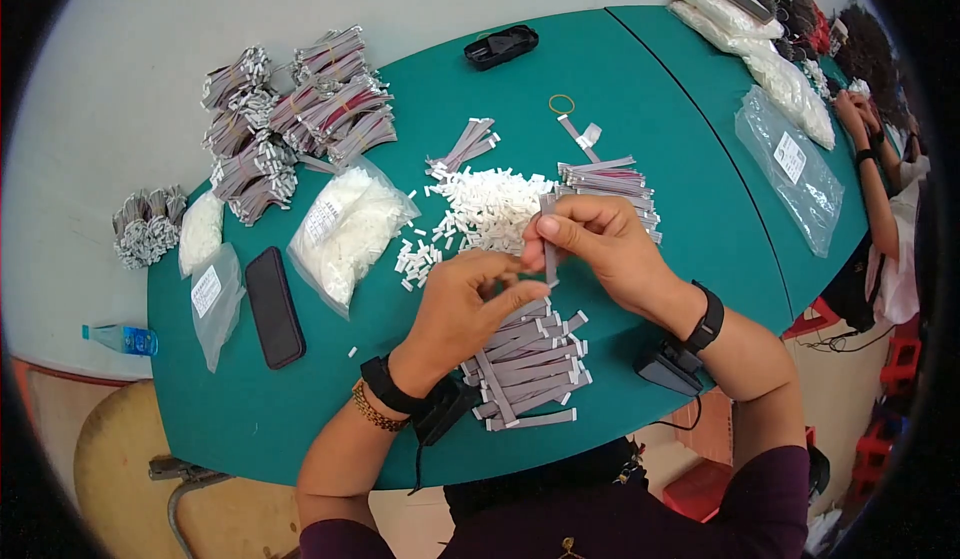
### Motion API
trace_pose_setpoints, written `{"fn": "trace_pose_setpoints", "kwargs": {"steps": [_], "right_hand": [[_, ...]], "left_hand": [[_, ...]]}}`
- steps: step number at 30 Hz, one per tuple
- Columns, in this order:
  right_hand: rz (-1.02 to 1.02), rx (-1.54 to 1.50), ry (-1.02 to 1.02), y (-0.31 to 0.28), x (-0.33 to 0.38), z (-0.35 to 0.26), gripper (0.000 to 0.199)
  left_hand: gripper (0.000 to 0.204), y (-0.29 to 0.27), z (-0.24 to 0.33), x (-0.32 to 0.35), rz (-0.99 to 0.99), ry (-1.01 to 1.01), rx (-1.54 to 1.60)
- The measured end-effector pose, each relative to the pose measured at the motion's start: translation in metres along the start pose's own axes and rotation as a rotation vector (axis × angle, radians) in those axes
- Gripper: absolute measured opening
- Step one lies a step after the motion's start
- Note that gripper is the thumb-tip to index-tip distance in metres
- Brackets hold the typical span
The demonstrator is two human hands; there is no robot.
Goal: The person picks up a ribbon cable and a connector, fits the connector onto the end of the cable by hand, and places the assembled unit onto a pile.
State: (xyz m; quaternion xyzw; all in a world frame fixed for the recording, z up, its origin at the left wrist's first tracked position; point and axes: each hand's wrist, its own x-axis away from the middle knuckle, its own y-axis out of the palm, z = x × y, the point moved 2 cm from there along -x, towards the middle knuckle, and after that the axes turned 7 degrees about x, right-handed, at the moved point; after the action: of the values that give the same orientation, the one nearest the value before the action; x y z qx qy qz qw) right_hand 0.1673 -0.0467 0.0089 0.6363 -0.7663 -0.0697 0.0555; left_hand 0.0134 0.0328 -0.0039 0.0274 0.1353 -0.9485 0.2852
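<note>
Right hand (612, 244) holds a grey flat cable (550, 259) in a narrow pinch between thumb and fingertips, the strip standing nearly upright in front of the palm. Left hand (462, 304) is half curled just beside it, thumb reaching toward the cable's lower end; whether anything sits between its fingers I cannot tell. The step in hand looks like working on the end of a single cable, and the next move would seem to call for a steady, light pinch with that end lined up squarely, since such a thin strip probably bends easily.

Just beyond the fingertips lies a loose heap of small white pieces (490, 204), hard-looking, oblong and probably plastic. Nearer the wearer, below both hands, a cable pile (530, 369) lies crisscrossed, its flat, finely ribbed strips tipped with white ends. Past the right hand's knuckles, more strips are stacked in a neater bunch (610, 184), some showing a reddish streak.

Left of the left hand, a clear bag (345, 224) bulges with white pieces, its film creased and shiny. Farther out that way lie a smooth dark phone (275, 307) and, beyond it, thick bundles (330, 99) of grey cable, all on a matte green table (690, 169)
</note>
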Motion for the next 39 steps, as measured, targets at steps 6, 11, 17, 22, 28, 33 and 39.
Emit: {"fn": "trace_pose_setpoints", "kwargs": {"steps": [6,11,17,22,28,33,39], "right_hand": [[-0.084,0.133,-0.014,0.004,0.002,0.01,0.019],[-0.108,0.219,0.078,0.012,0.006,0.005,0.02],[-0.112,0.212,0.043,0.014,0.006,0.005,0.021],[-0.119,0.265,0.023,0.012,0.007,0.006,0.021],[-0.149,0.361,0.0,0.01,0.006,0.008,0.021],[-0.113,0.244,0.012,0.014,0.006,0.003,0.018],[-0.078,0.147,0.016,0.014,0.006,0.006,0.015]], "left_hand": [[0.018,-0.002,0.005,-0.005,0.195,0.022,0.42],[0.015,-0.005,0.007,-0.005,0.154,0.028,0.415],[0.013,-0.007,0.006,-0.004,0.151,0.029,0.375],[0.013,-0.004,0.01,-0.003,0.175,-0.007,0.445],[0.011,-0.004,0.008,-0.002,0.153,-0.051,0.497],[0.009,-0.004,0.002,-0.002,0.178,-0.078,0.487],[0.009,-0.003,0.008,-0.004,0.175,-0.08,0.571]]}}
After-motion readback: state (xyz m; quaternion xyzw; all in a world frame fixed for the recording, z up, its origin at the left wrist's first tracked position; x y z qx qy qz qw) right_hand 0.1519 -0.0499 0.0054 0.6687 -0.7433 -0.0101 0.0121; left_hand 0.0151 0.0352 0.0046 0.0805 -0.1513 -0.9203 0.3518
